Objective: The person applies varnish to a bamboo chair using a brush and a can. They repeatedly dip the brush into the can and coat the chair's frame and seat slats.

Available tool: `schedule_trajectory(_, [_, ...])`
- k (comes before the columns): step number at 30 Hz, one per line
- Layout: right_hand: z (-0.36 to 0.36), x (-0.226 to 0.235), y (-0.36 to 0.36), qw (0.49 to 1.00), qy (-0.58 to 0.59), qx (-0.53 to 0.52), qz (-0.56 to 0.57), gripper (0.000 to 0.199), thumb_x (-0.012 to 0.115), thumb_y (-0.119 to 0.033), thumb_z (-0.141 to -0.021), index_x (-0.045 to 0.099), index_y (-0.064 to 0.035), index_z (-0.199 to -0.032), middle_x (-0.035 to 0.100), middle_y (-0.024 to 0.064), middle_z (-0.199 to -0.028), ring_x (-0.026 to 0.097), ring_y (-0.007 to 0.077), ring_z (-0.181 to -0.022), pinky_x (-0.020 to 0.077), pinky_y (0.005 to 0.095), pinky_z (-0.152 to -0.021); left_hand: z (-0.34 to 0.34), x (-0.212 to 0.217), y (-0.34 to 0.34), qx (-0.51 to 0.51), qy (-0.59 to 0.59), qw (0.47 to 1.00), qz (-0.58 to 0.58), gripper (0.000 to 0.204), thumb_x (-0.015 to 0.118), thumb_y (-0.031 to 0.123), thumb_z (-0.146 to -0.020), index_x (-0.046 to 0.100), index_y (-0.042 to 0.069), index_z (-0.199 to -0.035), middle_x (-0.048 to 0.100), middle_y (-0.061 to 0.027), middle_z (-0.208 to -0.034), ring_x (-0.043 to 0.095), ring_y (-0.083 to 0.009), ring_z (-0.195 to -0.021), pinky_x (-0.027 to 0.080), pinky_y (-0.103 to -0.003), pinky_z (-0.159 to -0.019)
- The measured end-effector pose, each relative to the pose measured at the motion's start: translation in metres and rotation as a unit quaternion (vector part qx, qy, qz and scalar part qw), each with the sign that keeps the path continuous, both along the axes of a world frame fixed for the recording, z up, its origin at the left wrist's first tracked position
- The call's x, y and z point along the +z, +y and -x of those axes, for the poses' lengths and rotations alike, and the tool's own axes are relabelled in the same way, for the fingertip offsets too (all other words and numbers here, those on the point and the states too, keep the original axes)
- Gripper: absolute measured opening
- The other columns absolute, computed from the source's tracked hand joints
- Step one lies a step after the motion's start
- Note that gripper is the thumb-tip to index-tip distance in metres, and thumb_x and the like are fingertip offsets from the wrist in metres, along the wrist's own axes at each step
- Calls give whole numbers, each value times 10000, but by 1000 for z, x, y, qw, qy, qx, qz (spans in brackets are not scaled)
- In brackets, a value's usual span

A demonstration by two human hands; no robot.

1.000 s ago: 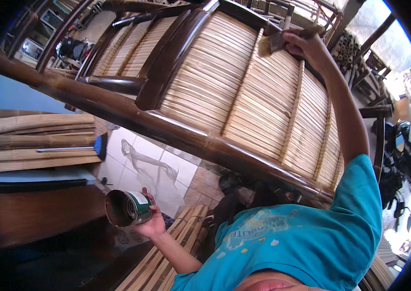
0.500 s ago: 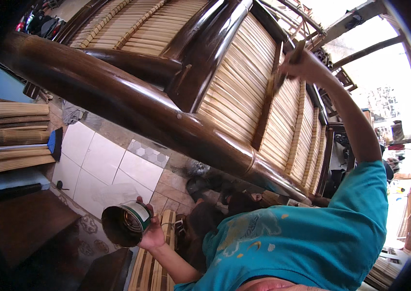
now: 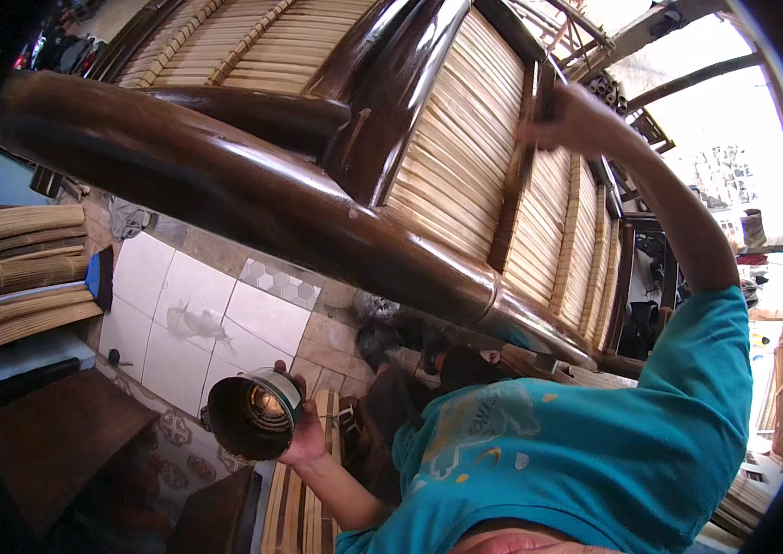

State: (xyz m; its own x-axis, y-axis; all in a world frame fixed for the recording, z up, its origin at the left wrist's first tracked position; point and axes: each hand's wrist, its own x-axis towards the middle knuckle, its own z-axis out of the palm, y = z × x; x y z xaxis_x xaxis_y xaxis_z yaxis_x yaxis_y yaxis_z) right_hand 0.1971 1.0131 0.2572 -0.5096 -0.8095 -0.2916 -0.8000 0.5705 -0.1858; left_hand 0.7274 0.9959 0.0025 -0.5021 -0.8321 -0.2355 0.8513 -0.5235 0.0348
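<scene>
My left hand (image 3: 306, 432) is shut around an open round can (image 3: 253, 415) with a dark inside, held low over the floor. My right hand (image 3: 578, 120) is raised and grips a thin brush (image 3: 541, 92) pressed against a dark upright bar between the pale slats (image 3: 461, 157) of a large bamboo furniture frame. A thick glossy dark brown pole (image 3: 225, 194) of that frame crosses the view between my two hands. Most of the brush is hidden by my fingers.
Below the frame is a white and patterned tiled floor (image 3: 179, 323). Bundled bamboo strips (image 3: 17, 277) and a blue-headed broom (image 3: 96, 277) lie at the left. A dark wooden surface (image 3: 49, 434) sits at lower left, and light wooden slats (image 3: 294, 503) lie under my left forearm.
The frame now looms closer and fills more of the view. My right hand has slid along the slats with the brush. The can stays in my left hand, tilted more toward me.
</scene>
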Motion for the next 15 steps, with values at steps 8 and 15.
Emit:
schedule_trajectory(8, [165, -20, -29, 971, 212, 22, 104, 538, 764, -506, -857, 724, 26, -930, 727, 154, -766, 740, 253, -729, 596, 381, -683, 10, 14, 4, -12, -5, 1000, 14, 811, 683, 516, -920, 281, 317, -1596, 335, -262, -1570, 517, -496, -1306, 623, -496, -847])
schedule_trajectory(15, [60, -17, -20, 974, 216, 43, 59, 417, 758, -400, -850, 741, 13, -908, 708, 176, -734, 713, 273, -716, 577, 446, -749, 0, 10, 14, -18, -20, 1000, -9, 846, 695, 545, -896, 305, 272, -1595, 289, -241, -1614, 463, -500, -1360, 599, -497, -869])
